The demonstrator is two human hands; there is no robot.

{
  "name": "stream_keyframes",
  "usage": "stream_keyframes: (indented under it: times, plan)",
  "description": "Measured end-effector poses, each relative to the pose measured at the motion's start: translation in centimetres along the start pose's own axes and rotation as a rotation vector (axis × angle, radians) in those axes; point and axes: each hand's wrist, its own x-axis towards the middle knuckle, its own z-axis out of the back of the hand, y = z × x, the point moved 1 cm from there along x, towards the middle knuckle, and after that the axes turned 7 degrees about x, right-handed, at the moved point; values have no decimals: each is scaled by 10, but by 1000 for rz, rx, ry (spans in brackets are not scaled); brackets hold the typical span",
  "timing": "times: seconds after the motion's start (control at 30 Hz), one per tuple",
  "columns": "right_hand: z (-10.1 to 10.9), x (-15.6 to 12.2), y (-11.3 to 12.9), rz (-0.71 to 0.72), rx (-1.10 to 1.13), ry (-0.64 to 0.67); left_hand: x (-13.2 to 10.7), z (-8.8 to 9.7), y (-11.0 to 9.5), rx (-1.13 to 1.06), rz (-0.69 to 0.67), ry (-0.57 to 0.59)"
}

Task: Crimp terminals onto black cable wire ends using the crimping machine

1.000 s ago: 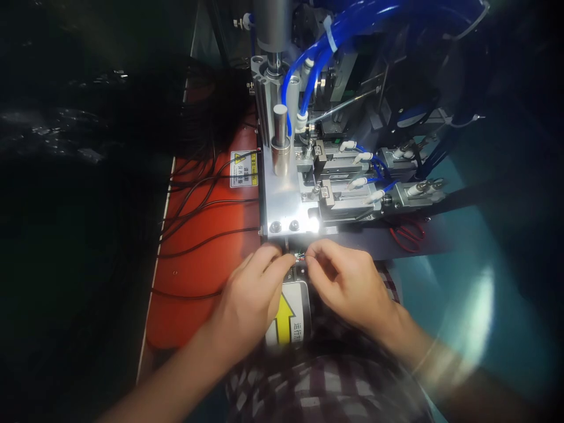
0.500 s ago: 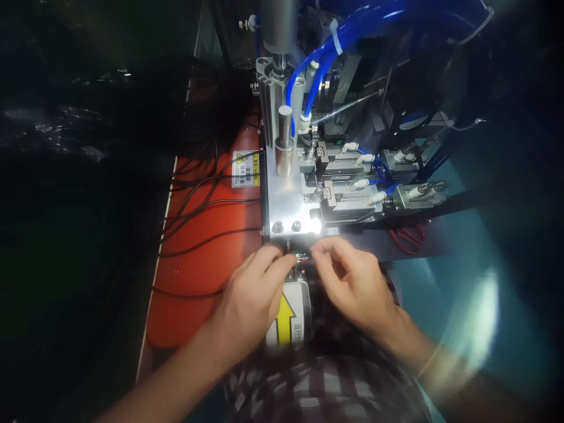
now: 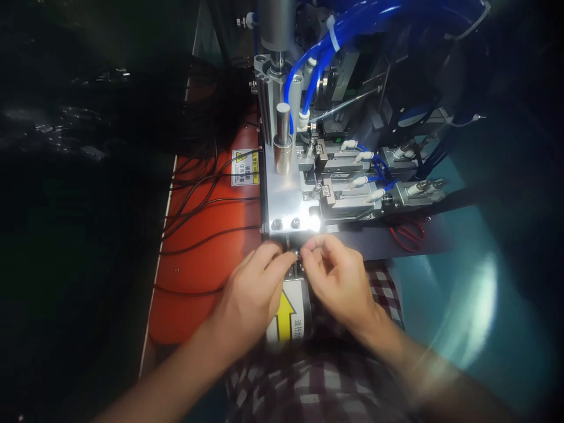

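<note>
My left hand (image 3: 252, 294) and my right hand (image 3: 337, 276) meet at the front edge of a metal machine plate (image 3: 282, 202), fingertips almost touching. Both hands are pinched on a small cable end with thin coloured wires (image 3: 298, 254), mostly hidden by the fingers. Just below them sits a motor with a yellow arrow label (image 3: 288, 317), partly covered by my left hand. Above the plate stands a steel cylinder post (image 3: 282, 138).
An orange panel (image 3: 207, 258) with several black cables lies to the left. Pneumatic clamps with blue hoses (image 3: 365, 176) fill the right of the machine. Red-handled scissors (image 3: 408, 232) lie on a dark ledge, beside a teal surface (image 3: 449, 282). The surroundings are dark.
My right hand has moved left toward my left hand, closing the gap over the wire ends, which are now nearly covered. The left hand has stayed in place.
</note>
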Motion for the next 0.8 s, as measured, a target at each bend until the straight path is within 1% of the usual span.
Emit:
stream_keyframes:
  times: [0.1,0.2,0.27,0.33,0.57,0.8]
  plan:
    - [1,-2,-2,8,14,66,0,0,0,-4,-2,-1]
    - [3,-3,-6,-63,97,113,1,-1,0,-5,-1,1]
    - [3,-4,-9,-117,148,115,1,0,1,-7,-4,0]
    - [2,-4,-11,-137,187,113,0,0,1,-7,-6,-2]
    - [2,-6,-10,-98,177,126,0,1,0,-4,-2,-3]
    - [3,-3,-9,-113,163,125,0,0,0,3,-5,-3]
